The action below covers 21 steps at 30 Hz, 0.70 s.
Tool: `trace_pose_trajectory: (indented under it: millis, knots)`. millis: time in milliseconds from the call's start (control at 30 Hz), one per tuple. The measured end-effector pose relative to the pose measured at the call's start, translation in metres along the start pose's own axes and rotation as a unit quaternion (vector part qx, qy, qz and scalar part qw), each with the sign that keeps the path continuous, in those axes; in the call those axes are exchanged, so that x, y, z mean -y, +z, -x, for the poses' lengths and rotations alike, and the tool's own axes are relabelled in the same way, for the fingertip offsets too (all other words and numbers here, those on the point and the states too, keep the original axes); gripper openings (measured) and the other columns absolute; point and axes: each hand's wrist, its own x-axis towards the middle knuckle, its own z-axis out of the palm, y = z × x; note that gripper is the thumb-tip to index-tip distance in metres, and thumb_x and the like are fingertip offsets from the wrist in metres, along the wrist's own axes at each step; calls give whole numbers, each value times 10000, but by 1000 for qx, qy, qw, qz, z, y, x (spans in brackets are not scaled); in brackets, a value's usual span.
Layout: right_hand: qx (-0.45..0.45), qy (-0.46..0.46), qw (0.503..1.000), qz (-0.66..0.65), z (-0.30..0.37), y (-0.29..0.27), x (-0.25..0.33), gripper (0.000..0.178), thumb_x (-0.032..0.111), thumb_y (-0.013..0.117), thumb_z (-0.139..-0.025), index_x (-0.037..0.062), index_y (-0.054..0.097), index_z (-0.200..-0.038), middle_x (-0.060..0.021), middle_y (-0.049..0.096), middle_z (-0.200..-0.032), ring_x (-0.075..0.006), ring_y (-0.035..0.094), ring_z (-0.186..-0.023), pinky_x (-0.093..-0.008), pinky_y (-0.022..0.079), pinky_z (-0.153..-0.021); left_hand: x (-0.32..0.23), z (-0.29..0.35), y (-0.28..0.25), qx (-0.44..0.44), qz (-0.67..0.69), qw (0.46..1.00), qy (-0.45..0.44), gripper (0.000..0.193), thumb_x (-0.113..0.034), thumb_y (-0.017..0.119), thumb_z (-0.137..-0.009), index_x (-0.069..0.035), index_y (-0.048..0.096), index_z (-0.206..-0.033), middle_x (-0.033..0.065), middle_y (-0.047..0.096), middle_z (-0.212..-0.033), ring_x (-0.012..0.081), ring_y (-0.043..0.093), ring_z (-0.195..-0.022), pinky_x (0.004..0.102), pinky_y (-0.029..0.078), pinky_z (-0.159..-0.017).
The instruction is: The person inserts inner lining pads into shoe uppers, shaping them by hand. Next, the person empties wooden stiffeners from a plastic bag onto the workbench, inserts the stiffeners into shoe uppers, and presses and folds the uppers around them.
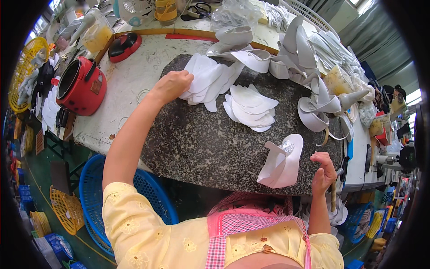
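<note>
My left hand (pixel 174 85) reaches to the far side of the dark speckled stone slab (pixel 192 143), its fingers closed at the edge of a fanned pile of thin white curved pieces (pixel 208 80). A second, smaller fan of white pieces (pixel 251 107) lies just right of that pile. Close to the slab's near right edge stands a folded white shoe upper (pixel 286 168), with something shiny and silvery inside. Beside it, at the right edge, my right hand (pixel 323 172) is curled around a hammer with a wooden handle (pixel 333 197) pointing down; the fingers partly hide it.
Several shaped white uppers (pixel 313 105) crowd the slab's far right. A red pot (pixel 81 86) and its lid (pixel 125 47) stand at the left. Scissors (pixel 199 10) lie at the back. Below the table's left edge is a blue basket (pixel 96 179). Tubs with yellowish residue (pixel 339 80) stand right.
</note>
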Motion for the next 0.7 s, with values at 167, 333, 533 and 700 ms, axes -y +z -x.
trace_pose_trajectory:
  millis: [167, 333, 533, 700]
  knots:
    - [1, -2, 1000, 2, -10, -3, -4, 425, 386, 496, -857, -33, 570, -853, -108, 581, -787, -222, 526, -778, -371, 414, -784, -7, 4, -13, -38, 46, 998, 11, 158, -133, 612, -745, -39, 578, -868, 105, 540, -777, 264, 543, -840, 367, 443, -737]
    - [12, -48, 999, -23, -47, 8, 4, 422, 392, 514, -850, -24, 582, -847, -109, 593, -774, -224, 536, -767, -380, 418, -786, -15, 8, -21, -88, 52, 993, 53, 194, -104, 644, -707, -50, 601, -889, 72, 562, -806, 253, 526, -844, 326, 439, -758]
    - [98, -172, 976, -86, -90, 49, 32, 385, 347, 541, -840, -33, 601, -830, -131, 613, -749, -253, 575, -697, -369, 464, -676, -10, 4, -8, 15, -52, 993, 106, 144, -146, 609, -738, -56, 595, -848, 82, 559, -750, 257, 539, -760, 333, 447, -710]
    - [144, -187, 964, -125, -91, 62, 25, 274, 235, 577, -801, -35, 611, -835, -138, 607, -738, -236, 579, -660, -337, 466, -606, -8, -16, -4, -69, 84, 994, -2, 133, -147, 544, -789, -33, 560, -722, 94, 549, -650, 244, 555, -614, 341, 453, -589]
